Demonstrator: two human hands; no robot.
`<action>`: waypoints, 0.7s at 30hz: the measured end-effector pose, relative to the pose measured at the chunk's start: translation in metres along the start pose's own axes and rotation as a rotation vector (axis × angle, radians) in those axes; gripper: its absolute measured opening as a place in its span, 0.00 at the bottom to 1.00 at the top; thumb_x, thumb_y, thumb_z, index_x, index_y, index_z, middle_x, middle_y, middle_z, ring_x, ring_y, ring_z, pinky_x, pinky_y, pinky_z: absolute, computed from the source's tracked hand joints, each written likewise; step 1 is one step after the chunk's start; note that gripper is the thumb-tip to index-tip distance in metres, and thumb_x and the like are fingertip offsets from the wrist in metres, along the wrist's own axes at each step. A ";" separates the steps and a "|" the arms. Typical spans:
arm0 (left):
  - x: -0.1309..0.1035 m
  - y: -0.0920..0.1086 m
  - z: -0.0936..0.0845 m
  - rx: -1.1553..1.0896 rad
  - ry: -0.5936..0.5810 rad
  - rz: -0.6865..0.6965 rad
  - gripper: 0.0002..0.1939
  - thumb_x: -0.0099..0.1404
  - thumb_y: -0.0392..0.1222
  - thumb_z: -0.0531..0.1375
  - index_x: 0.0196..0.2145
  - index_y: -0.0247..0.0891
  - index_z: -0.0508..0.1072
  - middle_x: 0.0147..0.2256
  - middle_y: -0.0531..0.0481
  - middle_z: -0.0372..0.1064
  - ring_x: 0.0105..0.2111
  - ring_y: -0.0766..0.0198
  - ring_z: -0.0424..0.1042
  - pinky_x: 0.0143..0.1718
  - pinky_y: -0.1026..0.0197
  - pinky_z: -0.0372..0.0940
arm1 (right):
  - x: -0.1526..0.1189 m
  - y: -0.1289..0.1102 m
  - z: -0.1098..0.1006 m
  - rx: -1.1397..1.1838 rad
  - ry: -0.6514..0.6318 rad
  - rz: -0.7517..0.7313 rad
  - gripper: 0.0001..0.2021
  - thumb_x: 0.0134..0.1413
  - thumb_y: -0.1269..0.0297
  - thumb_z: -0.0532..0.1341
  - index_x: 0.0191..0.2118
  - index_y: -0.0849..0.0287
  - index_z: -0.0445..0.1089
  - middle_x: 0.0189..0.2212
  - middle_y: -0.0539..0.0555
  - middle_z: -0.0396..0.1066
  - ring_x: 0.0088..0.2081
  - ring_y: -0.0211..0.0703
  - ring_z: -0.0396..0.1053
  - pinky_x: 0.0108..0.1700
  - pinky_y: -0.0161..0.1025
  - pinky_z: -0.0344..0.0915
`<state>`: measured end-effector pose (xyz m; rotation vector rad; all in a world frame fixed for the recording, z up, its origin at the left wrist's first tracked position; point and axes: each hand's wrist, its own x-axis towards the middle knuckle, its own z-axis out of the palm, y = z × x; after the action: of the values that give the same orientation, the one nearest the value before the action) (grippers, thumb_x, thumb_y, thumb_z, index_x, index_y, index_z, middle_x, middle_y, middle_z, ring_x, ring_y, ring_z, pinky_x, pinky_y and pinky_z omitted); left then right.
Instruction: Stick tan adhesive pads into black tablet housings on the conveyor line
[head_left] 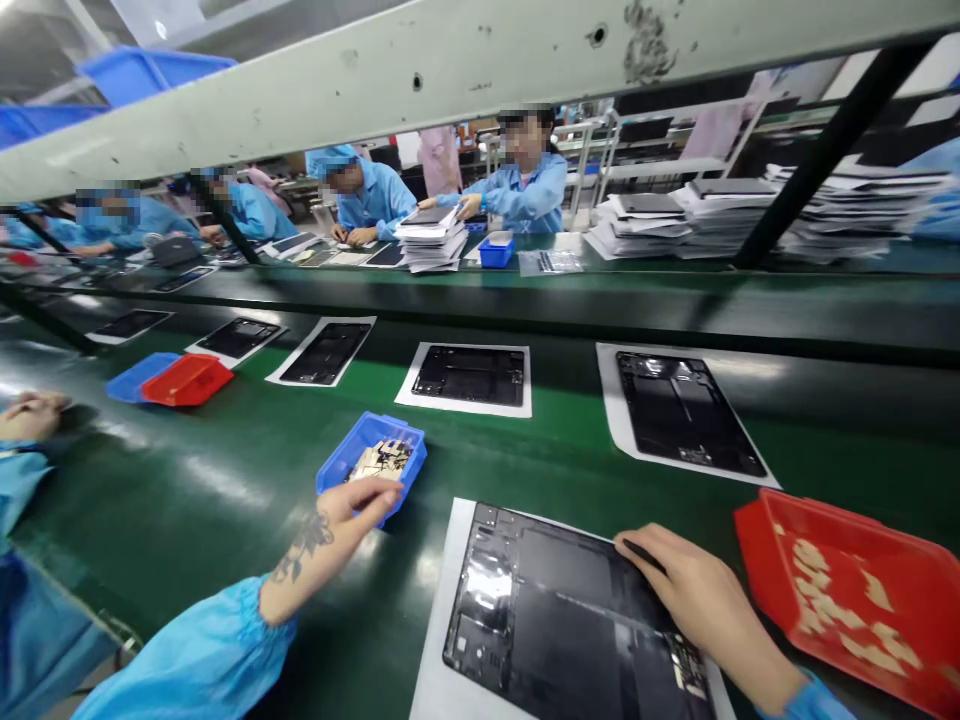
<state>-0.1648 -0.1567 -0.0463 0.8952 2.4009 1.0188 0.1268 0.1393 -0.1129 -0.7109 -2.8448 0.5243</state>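
My left hand (364,507) reaches over the near rim of a blue bin (335,462), thumb and forefinger drawn together. Whatever is between those fingertips cannot be made out. Small pale and black pieces (384,460) lie in that bin. My right hand (686,580) is closed at the far edge of an opened black tablet housing (562,610). Between its thumb and fingers shows a slim dark strip (643,555), of a kind I cannot tell. Under the housing lies a white sheet (437,640); its near end runs out of view.
A red bin (862,590) with pale scraps stands at right. More tablet housings (469,375) on white sheets line the green bench (225,500). Another red bin (187,380) overlaps a blue one. A co-worker's hand (34,415) is at left; a pale beam (450,75) crosses above.
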 end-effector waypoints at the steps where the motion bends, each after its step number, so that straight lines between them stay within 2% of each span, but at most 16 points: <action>1: 0.007 -0.004 -0.010 0.067 0.076 0.005 0.19 0.63 0.53 0.53 0.42 0.39 0.75 0.40 0.48 0.75 0.40 0.59 0.73 0.43 0.61 0.67 | 0.001 0.001 0.002 -0.005 0.016 -0.001 0.16 0.62 0.55 0.48 0.38 0.50 0.72 0.37 0.49 0.73 0.37 0.43 0.73 0.34 0.36 0.69; 3: 0.021 -0.014 -0.023 0.157 0.146 -0.008 0.19 0.64 0.52 0.52 0.42 0.39 0.75 0.41 0.48 0.75 0.40 0.59 0.72 0.42 0.61 0.66 | 0.004 0.002 0.004 -0.019 0.046 0.006 0.16 0.62 0.54 0.48 0.38 0.50 0.72 0.37 0.49 0.73 0.37 0.43 0.74 0.33 0.36 0.69; 5: 0.035 -0.022 -0.027 0.221 0.138 -0.011 0.16 0.63 0.50 0.53 0.40 0.40 0.75 0.40 0.49 0.74 0.40 0.59 0.72 0.41 0.60 0.64 | 0.007 0.002 0.006 -0.030 0.065 0.007 0.16 0.61 0.54 0.48 0.38 0.50 0.72 0.37 0.49 0.74 0.37 0.43 0.74 0.33 0.36 0.69; 10: 0.058 -0.034 -0.008 0.330 0.026 0.004 0.05 0.55 0.44 0.61 0.29 0.41 0.73 0.32 0.52 0.71 0.33 0.61 0.69 0.36 0.62 0.60 | 0.012 0.003 0.009 -0.014 0.063 -0.014 0.16 0.60 0.54 0.48 0.38 0.49 0.73 0.38 0.48 0.74 0.38 0.42 0.74 0.34 0.35 0.69; 14: 0.067 -0.039 0.001 0.321 -0.006 -0.007 0.06 0.54 0.41 0.61 0.24 0.39 0.68 0.26 0.54 0.67 0.28 0.64 0.67 0.31 0.64 0.58 | 0.013 0.003 0.010 0.002 0.049 -0.002 0.16 0.60 0.53 0.49 0.38 0.48 0.73 0.39 0.47 0.73 0.39 0.42 0.74 0.33 0.34 0.69; 17: 0.070 -0.043 -0.004 0.261 -0.043 -0.021 0.07 0.57 0.44 0.58 0.25 0.38 0.68 0.22 0.55 0.66 0.24 0.65 0.66 0.26 0.65 0.58 | 0.013 0.002 0.009 0.015 0.052 0.003 0.16 0.60 0.52 0.49 0.38 0.48 0.73 0.39 0.47 0.73 0.38 0.42 0.74 0.33 0.34 0.69; 21: 0.068 -0.045 -0.017 0.193 -0.043 -0.027 0.10 0.58 0.45 0.56 0.33 0.37 0.72 0.25 0.53 0.68 0.24 0.65 0.68 0.26 0.65 0.61 | 0.014 0.001 0.009 0.036 0.053 -0.016 0.17 0.60 0.52 0.49 0.36 0.49 0.73 0.38 0.49 0.73 0.37 0.43 0.74 0.32 0.35 0.69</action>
<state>-0.2415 -0.1429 -0.0750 0.9364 2.4992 0.7592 0.1130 0.1441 -0.1209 -0.6846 -2.7829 0.5447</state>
